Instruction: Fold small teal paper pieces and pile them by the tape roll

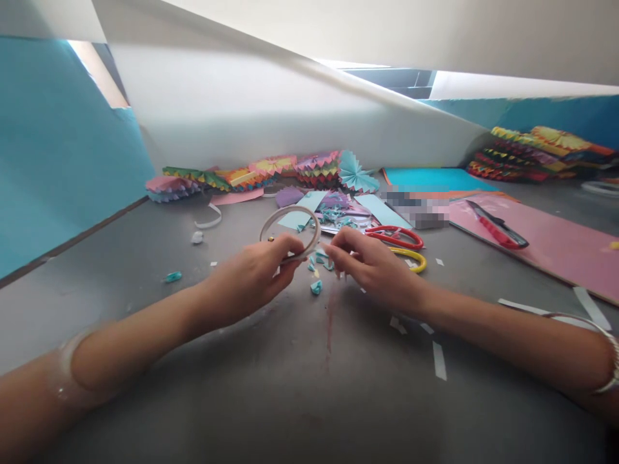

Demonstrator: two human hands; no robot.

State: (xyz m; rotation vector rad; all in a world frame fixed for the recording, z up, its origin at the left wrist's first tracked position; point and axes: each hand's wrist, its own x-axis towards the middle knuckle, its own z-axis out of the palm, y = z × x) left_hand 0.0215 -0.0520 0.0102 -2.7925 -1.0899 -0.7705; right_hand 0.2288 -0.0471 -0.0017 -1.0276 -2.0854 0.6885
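My left hand (256, 277) is closed around the near rim of a thin roll of tape (289, 222), a pale ring held upright above the grey table (290, 386). Beside the roll, my right hand (372, 261) has its fingers pinched together, apparently on the tape's end, though that is too small to make out. Small teal paper scraps (316, 283) lie just under and between both hands.
Red and yellow scissors (399, 241) lie right behind my right hand. A red utility knife (498, 227) rests on a pink sheet (556, 251). Folded colourful paper fans (271, 171) line the back, with another pile (536, 151) at far right. White paper strips (439, 359) are scattered nearby.
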